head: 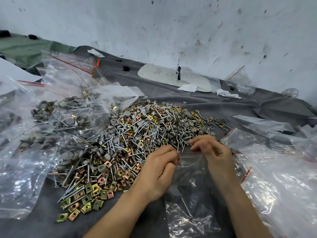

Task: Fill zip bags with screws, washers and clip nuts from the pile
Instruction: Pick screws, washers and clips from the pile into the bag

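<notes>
A big pile (137, 134) of silver screws, grey washers and gold clip nuts covers the middle of the grey cloth. In front of it lies a clear zip bag (190, 186) with a red strip at its mouth. My left hand (159, 167) pinches the left side of the bag's mouth. On the right side, my right hand (212, 152) pinches the mouth as well. A screw or two show through the bag's plastic lower down.
Filled zip bags (65, 117) lie heaped at the left. Empty clear bags (277, 177) are spread at the right. A white board (173, 76), paper scraps and a small bag (240, 83) sit by the scuffed white wall (171, 23) at the back.
</notes>
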Demonstrator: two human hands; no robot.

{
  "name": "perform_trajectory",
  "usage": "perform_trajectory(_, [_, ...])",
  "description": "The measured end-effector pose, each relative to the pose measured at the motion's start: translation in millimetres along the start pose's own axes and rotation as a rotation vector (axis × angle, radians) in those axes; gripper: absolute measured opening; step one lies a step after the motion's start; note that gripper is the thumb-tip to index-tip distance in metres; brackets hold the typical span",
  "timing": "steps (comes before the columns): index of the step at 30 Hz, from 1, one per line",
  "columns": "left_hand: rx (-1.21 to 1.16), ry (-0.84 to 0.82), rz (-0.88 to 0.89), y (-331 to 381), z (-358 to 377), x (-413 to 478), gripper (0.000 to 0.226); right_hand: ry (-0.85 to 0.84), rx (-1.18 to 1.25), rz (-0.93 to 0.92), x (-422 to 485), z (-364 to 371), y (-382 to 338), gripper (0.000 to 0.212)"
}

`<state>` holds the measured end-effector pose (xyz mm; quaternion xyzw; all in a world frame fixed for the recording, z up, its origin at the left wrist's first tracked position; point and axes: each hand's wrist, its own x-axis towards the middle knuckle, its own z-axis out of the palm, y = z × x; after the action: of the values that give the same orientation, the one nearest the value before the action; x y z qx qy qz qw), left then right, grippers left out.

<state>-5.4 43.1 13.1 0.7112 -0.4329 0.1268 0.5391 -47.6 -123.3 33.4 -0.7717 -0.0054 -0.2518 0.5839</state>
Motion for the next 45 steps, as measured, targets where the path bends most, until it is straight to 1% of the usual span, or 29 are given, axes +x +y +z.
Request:
perform_trajectory(2, [-0.005,0.020,0.009,0.6,-0.3,-0.3,0.015,0.100,0.026,0.060,0.6,-2.1,4.1,0.035])
perform_trajectory(4, [-0.005,0.048,0.015,0.5,-1.4,-0.4,0.015,0.142,-0.067,0.122,2.4,-3.3,10.9,0.028])
perform_trajectory(6, [-0.012,0.092,0.021,0.4,-2.2,-0.1,0.015,0.096,-0.264,0.161,5.4,-2.7,17.3,0.011])
perform_trajectory(7, [-0.016,0.121,0.022,0.4,-2.4,-0.3,0.016,0.049,-0.362,0.152,6.0,-1.7,20.8,0.014])
perform_trajectory(8, [-0.019,0.153,0.019,0.2,-2.6,-0.8,0.017,0.000,-0.423,0.134,6.1,-0.3,24.4,0.019])
perform_trajectory(10, [-0.015,0.214,0.011,-0.2,-3.2,-2.0,0.022,-0.106,-0.542,0.114,5.2,3.0,31.3,0.021])
perform_trajectory(12, [0.000,0.260,0.016,0.4,-3.6,-2.7,0.021,-0.161,-0.694,0.083,3.7,5.2,36.2,0.028])
perform_trajectory(14, [-0.001,0.289,0.017,2.1,-3.4,-2.6,0.019,-0.147,-0.768,0.036,3.2,4.4,38.3,0.029])
perform_trajectory(16, [-0.011,0.305,0.012,2.9,-3.7,-2.2,0.019,-0.133,-0.792,0.031,3.2,4.9,38.2,0.028])
perform_trajectory(18, [-0.011,0.306,0.015,3.7,-4.8,-2.0,0.018,-0.132,-0.781,0.057,4.5,7.5,38.9,0.021])
perform_trajectory(21, [-0.019,0.294,0.023,4.7,-5.1,-0.4,0.018,-0.103,-0.826,0.095,6.9,9.2,40.8,0.020])
perform_trajectory(23, [-0.012,0.294,0.022,5.5,-4.0,0.7,0.017,-0.033,-0.765,0.105,7.2,8.8,40.9,0.019])
perform_trajectory(25, [0.007,0.305,0.004,5.5,-4.0,1.2,0.018,0.008,-0.689,0.137,6.6,9.7,40.5,0.028])
perform_trajectory(27, [0.044,0.329,-0.005,5.0,-4.4,1.6,0.019,-0.002,-0.746,0.124,7.1,11.3,41.2,0.029])
perform_trajectory(29, [0.077,0.337,-0.001,4.4,-3.4,1.8,0.020,0.007,-0.743,0.114,6.8,11.1,41.6,0.029])
perform_trajectory(31, [0.108,0.313,-0.013,3.8,-1.5,0.7,0.020,0.053,-0.748,0.066,5.0,9.3,41.6,0.033])
perform_trajectory(32, [0.123,0.289,-0.030,3.5,-0.4,0.1,0.021,0.101,-0.734,0.054,4.0,7.7,39.9,0.033])
perform_trajectory(34, [0.153,0.235,-0.058,2.3,1.1,-0.8,0.022,0.240,-0.604,0.067,3.0,3.8,32.4,0.031])
perform_trajectory(36, [0.174,0.177,-0.059,0.9,2.7,-1.2,0.024,0.361,-0.362,0.082,3.3,-2.6,22.1,0.041])
perform_trajectory(37, [0.176,0.141,-0.060,0.5,3.7,-1.3,0.024,0.392,-0.236,0.073,3.4,-6.0,15.7,0.047])
perform_trajectory(39, [0.181,0.063,-0.068,-0.2,5.3,-1.1,0.023,0.393,-0.077,0.003,2.9,-10.3,4.4,0.057])
perform_trajectory(42, [0.203,0.000,-0.057,-3.0,7.7,-0.9,0.015,0.295,-0.042,-0.087,0.2,-7.4,-6.1,0.064])
perform_trajectory(45, [0.206,-0.013,-0.055,-4.1,6.8,1.0,0.012,0.160,-0.030,-0.093,-1.6,-2.9,-7.2,0.068])
